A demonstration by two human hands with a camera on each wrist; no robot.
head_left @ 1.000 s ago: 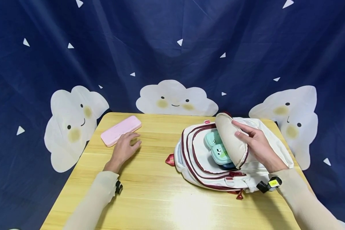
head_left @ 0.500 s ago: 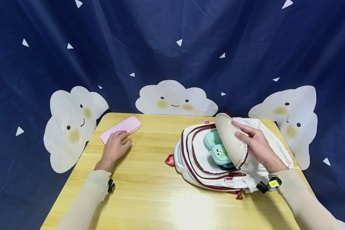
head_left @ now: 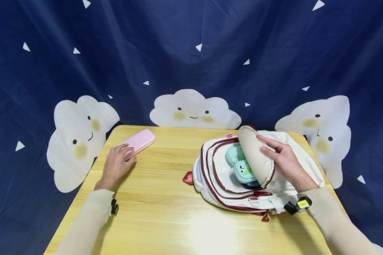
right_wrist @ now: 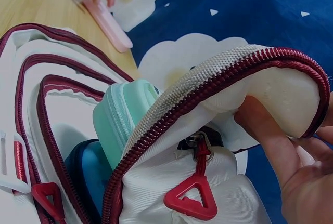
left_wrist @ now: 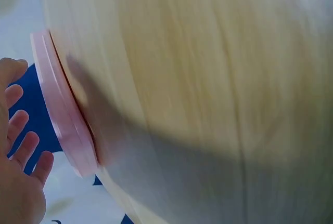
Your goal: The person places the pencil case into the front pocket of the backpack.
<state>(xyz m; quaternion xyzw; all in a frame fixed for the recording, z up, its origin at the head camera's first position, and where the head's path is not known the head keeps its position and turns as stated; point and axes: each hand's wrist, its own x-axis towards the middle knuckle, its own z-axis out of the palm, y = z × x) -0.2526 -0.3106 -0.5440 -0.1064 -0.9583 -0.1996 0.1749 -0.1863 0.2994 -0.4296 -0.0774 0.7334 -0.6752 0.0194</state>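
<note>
My left hand [head_left: 116,163] hovers at the near end of a pink pencil case [head_left: 143,140], fingers loosely bent over its top. The left wrist view puts the spread fingertips beside the case [left_wrist: 67,115], with a gap between. A white backpack [head_left: 207,177] with dark red zippers lies unzipped on the right. My right hand [head_left: 282,157] pinches the edge of its front pocket flap [head_left: 255,152], thumb inside, fingers behind, and holds it raised. Two mint-green cases [head_left: 245,170] with panda pictures sit in the pocket, partly under the flap. Beside them is a dark blue item [right_wrist: 88,177], mostly hidden.
The wooden table [head_left: 159,198] ends at the back against a navy curtain [head_left: 178,42] printed with smiling clouds. A red loop [head_left: 188,177] sticks out from the backpack's left side. Red triangular zipper pulls [right_wrist: 192,198] hang near the flap.
My left hand has moved left along the table, from the pencil case's right side to its near left end. The right hand keeps holding the flap up.
</note>
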